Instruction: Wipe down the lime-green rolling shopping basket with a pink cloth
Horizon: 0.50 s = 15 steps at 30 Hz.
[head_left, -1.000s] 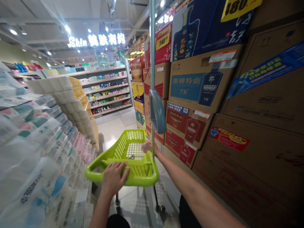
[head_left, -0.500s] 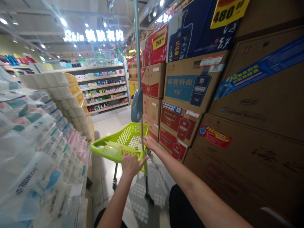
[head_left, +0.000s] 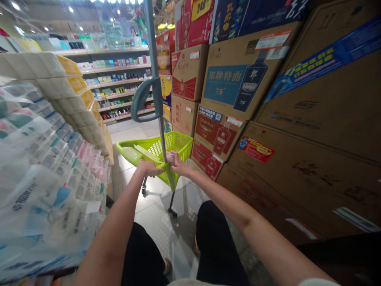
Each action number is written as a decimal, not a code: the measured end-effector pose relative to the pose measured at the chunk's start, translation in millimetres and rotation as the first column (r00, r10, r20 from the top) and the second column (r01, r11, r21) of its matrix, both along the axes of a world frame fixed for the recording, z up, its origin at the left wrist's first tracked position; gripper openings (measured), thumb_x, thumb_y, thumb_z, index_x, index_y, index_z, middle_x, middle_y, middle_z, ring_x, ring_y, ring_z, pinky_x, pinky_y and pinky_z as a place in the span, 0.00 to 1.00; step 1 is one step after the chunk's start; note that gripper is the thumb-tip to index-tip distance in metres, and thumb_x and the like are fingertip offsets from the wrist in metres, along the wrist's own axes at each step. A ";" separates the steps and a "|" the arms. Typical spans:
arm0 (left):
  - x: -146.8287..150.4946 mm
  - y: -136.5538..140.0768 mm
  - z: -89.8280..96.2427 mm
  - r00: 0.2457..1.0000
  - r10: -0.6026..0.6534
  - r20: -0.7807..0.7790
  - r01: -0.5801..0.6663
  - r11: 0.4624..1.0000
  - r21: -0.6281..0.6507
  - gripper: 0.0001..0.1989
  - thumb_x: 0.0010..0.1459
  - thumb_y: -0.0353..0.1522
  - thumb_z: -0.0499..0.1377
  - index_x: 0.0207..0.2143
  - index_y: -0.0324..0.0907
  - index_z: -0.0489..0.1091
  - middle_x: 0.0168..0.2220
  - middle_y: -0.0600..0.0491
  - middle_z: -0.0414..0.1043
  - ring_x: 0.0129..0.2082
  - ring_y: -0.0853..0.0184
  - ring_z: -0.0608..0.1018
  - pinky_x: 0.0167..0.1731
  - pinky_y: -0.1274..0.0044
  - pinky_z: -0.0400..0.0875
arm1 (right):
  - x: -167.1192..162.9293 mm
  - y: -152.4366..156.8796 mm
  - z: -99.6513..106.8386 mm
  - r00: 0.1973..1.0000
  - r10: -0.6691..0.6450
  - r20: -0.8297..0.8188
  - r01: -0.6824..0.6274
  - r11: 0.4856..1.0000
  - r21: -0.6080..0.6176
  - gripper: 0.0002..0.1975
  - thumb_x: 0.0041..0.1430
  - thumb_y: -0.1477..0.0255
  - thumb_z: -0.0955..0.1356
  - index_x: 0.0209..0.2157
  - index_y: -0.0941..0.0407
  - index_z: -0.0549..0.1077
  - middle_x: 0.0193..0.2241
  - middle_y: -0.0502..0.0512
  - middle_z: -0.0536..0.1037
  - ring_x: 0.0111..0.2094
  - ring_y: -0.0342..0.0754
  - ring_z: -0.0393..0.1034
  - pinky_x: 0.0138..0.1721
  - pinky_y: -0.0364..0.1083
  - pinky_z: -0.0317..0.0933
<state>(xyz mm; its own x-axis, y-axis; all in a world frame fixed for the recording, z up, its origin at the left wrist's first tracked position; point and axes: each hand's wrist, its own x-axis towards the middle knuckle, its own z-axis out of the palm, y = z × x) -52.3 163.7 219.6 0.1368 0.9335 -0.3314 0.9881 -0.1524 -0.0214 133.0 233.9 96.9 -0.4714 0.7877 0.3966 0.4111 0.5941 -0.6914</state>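
Note:
A lime-green plastic shopping cart [head_left: 172, 179] stands before me on thin dark legs, one corner of its basket pointing my way. Around its rim, left of that corner, the fingers of my left hand [head_left: 149, 168] are closed. My right hand [head_left: 177, 163] grips the rim on the other side, close against the upright metal pole [head_left: 162, 137]. On this tall pole sits a grey-blue looped handle [head_left: 156, 93], above both hands. Part of the basket's inside shows through its slots; the pole and my hands hide some of it.
Stacked cartons [head_left: 218, 87] of bottled liquor wall the right side. Wrapped tissue packs [head_left: 44, 178] are piled along the left, with taller white-and-yellow bundles [head_left: 71, 81] behind. Shelves of small boxed goods [head_left: 119, 79] stand across the tiled aisle [head_left: 127, 133].
The cart has turned, bringing its near corner round toward me between my hands. Both hands keep hold of the rim. My view has tipped downward, and the pole appears farther left.

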 end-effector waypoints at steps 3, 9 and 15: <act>-8.6 5.4 0.2 1.000 -0.008 -0.008 0.008 1.000 -0.030 0.32 0.55 0.53 0.48 0.22 0.35 0.76 0.26 0.45 0.78 0.38 0.60 0.77 0.52 0.68 0.60 | -9.4 -18.5 0.2 0.996 0.079 -0.039 -0.068 0.972 0.224 0.38 0.50 0.82 0.61 0.64 0.56 0.55 0.65 0.61 0.56 0.66 0.51 0.49 0.65 0.54 0.50; -35.5 10.5 -8.5 0.999 -0.019 -0.043 0.017 0.999 -0.042 0.34 0.52 0.58 0.48 0.22 0.36 0.74 0.26 0.47 0.77 0.40 0.60 0.76 0.58 0.64 0.53 | 7.2 -4.1 -10.0 0.999 -0.022 0.046 0.015 0.988 0.156 0.31 0.54 0.83 0.58 0.59 0.54 0.66 0.60 0.56 0.67 0.62 0.48 0.57 0.64 0.52 0.51; -63.4 6.5 -14.5 0.990 -0.076 -0.122 0.082 0.995 0.049 0.32 0.49 0.59 0.48 0.24 0.42 0.77 0.25 0.50 0.76 0.41 0.59 0.76 0.58 0.65 0.53 | 6.2 11.8 -1.4 0.977 -0.154 0.149 0.156 0.988 0.000 0.28 0.54 0.81 0.61 0.57 0.59 0.68 0.52 0.61 0.72 0.56 0.55 0.60 0.61 0.54 0.54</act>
